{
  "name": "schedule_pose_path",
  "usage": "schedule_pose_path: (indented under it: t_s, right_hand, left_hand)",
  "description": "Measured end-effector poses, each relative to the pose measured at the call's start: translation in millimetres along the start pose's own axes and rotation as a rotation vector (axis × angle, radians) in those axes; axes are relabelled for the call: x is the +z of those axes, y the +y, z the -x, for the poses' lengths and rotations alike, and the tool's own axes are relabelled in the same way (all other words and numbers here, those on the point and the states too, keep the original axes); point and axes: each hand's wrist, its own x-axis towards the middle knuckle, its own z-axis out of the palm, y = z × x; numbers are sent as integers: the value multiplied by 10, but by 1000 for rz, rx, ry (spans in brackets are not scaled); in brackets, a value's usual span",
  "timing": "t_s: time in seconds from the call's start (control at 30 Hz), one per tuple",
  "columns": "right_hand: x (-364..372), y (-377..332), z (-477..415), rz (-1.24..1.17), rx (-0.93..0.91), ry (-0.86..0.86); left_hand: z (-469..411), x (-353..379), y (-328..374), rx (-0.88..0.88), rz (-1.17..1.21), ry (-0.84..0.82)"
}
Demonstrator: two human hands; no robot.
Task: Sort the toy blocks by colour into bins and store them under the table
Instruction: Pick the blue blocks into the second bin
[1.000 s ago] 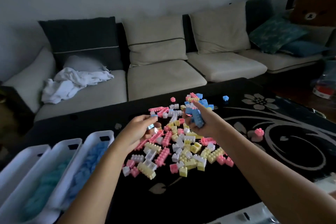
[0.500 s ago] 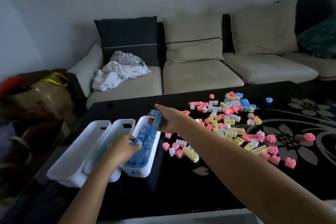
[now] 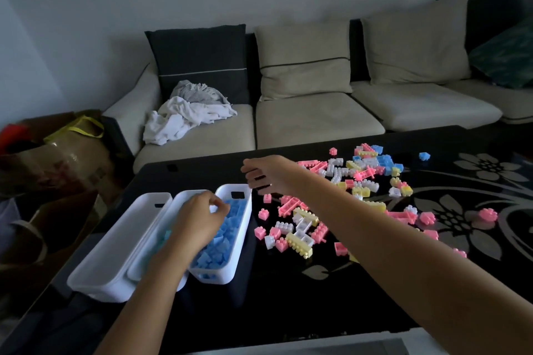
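3 white bins stand side by side, touching, at the left end of the black glass table [image 3: 288,305]: the left bin [image 3: 115,253], the middle bin [image 3: 189,195] with pale turquoise blocks [image 3: 165,236] in it, and the right bin [image 3: 240,242], heaped with blue blocks [image 3: 222,236]. The left hand [image 3: 199,220] hangs over the middle and right bins, fingertips bunched against the thumb above the blue heap; I cannot tell whether a block is pinched between them. The right hand [image 3: 269,174] is out over the table just past the far end of the right bin, fingers drooping loose and apart, with nothing in them. To its right the unsorted blocks [image 3: 300,241] lie scattered on the table: pink, yellow and white, with a cluster of loose blue blocks [image 3: 382,160] at the far edge and 1 lone blue block [image 3: 424,156] apart from it. Behind the table is a beige sofa [image 3: 317,118] with a crumpled white cloth [image 3: 184,119] on its left seat.
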Motion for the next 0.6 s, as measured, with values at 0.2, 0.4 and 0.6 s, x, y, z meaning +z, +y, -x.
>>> schedule_pose_path:
  t_s: [0.2,0.4,0.6]
  right_hand:
    - [-903,68,266,97,-171,179]
    - [-1975,476,334,358,-172,599]
    - [-2974,1100,295,540,8,903]
  left_hand:
    - [-183,298,494,193,226,25]
    - [-352,838,1157,299,288,-173]
    - [-557,1572,1724,349,275,-331]
